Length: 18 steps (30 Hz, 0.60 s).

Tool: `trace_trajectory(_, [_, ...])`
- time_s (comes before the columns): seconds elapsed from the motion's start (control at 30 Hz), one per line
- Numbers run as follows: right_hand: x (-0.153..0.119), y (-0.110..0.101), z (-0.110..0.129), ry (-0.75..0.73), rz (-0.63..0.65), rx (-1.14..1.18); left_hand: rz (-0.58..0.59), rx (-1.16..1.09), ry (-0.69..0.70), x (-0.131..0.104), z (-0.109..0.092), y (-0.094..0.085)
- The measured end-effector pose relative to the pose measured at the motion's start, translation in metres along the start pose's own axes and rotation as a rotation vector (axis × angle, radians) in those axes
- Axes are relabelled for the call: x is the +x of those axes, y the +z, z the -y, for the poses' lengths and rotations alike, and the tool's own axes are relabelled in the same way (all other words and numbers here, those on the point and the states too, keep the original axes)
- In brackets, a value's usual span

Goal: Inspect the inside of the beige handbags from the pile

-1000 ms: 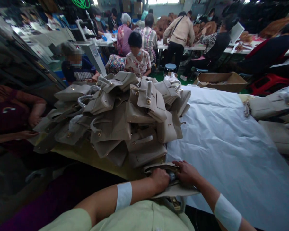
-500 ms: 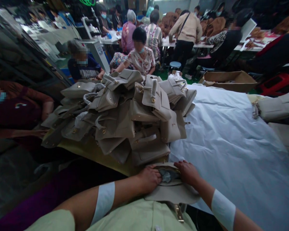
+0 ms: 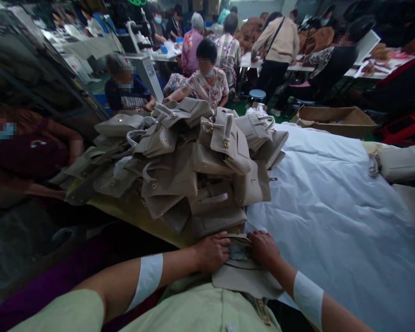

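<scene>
A beige handbag [image 3: 245, 278] lies at the table's near edge against my body, its flap folded toward me and its mouth parted. Pale crumpled filling [image 3: 239, 251] shows inside the opening. My left hand [image 3: 212, 251] is closed on the left side of the bag's mouth. On the opposite side, my right hand [image 3: 263, 247] grips the rim, fingers curled over it. A metal clasp [image 3: 262, 310] hangs from the flap near my shirt. Just beyond my hands rises a heap of similar beige handbags [image 3: 169, 177], with pale wrapping on some handles.
White sheeting [image 3: 318, 198] covers the table to the right, with more beige bags [image 3: 404, 162] at its far right. A co-worker [image 3: 38, 152] sits at the left; others sit beyond the heap. An open cardboard box [image 3: 335, 122] stands behind the table.
Both hands have drawn slightly closer together at the bag's mouth, and its opening looks narrower. The whole view has shifted a little, so the surroundings appear further right.
</scene>
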State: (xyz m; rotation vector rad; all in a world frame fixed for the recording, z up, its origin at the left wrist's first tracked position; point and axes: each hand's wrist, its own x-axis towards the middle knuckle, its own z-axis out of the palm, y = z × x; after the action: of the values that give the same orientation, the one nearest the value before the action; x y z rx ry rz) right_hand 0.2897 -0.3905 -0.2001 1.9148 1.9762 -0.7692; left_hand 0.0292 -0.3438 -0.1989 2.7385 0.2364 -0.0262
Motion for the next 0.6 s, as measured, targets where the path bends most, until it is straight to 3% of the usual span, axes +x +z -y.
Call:
trace_trajectory(0.17, [-0.001, -0.009, -0.021, -0.122, 0.132, 0.113, 0.123, -0.026, -0.078, -0.003, 0.002, -0.009])
trace_trajectory(0.27, [-0.004, -0.013, -0.026, -0.163, 0.14, 0.204, -0.033, -0.114, -0.216, 0.01, -0.007, -0.015])
trace_trajectory(0.33, [-0.005, -0.012, -0.025, -0.16, 0.098, 0.215, -0.136, -0.185, -0.417, 0.024, -0.014, -0.015])
trace_trajectory(0.37, [-0.006, -0.01, -0.024, -0.147, 0.079, 0.203, -0.127, -0.213, -0.527, 0.032, -0.016, -0.014])
trace_trajectory(0.47, [-0.009, -0.004, -0.019, -0.108, 0.04, 0.159, 0.067, -0.257, -0.729, 0.052, -0.014, -0.009])
trace_trajectory(0.6, [-0.019, 0.0, -0.008, -0.235, -0.177, 0.154, 0.241, -0.292, -0.667, 0.064, 0.006, -0.016])
